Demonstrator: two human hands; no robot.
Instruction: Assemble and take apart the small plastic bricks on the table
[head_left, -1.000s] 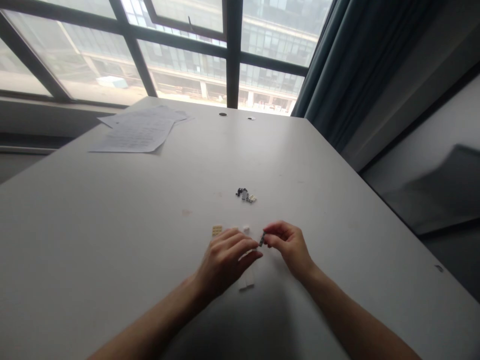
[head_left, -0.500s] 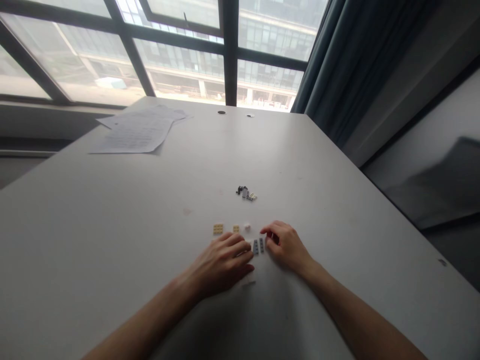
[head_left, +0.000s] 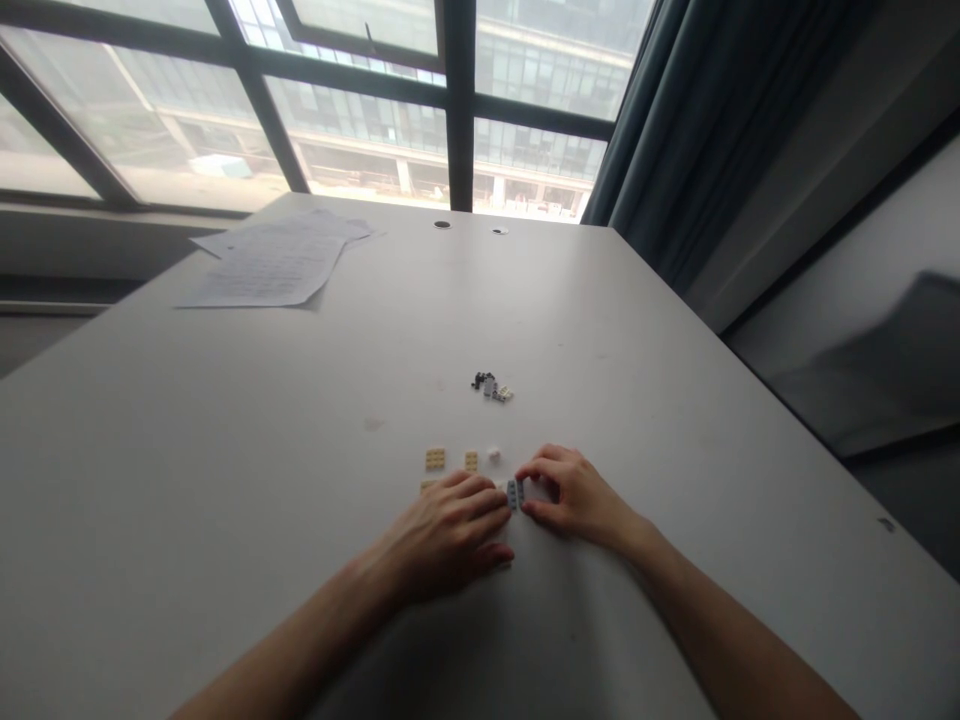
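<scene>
Two narrow grey-blue pieces stand side by side between my hands: a left one (head_left: 512,494) and a right one (head_left: 521,492). My right hand (head_left: 574,492) has its thumb and index finger at the two ends of the right piece, pinching it. My left hand (head_left: 457,525) lies palm down, fingers a little apart, its fingertips beside the left piece; what is under the palm is hidden. Beyond it are a larger tan studded plate (head_left: 435,459), a smaller tan plate (head_left: 471,461) and a small white piece (head_left: 494,456).
A small pile of black, grey and pale pieces (head_left: 491,387) lies farther out on the white table (head_left: 300,480). Printed papers (head_left: 274,265) are at the far left. Two round holes show near the back edge, below the window.
My right hand has moved left and closed its fingertips on the right grey-blue piece, which is now nearer the left one. My left hand has shifted slightly right and toward me.
</scene>
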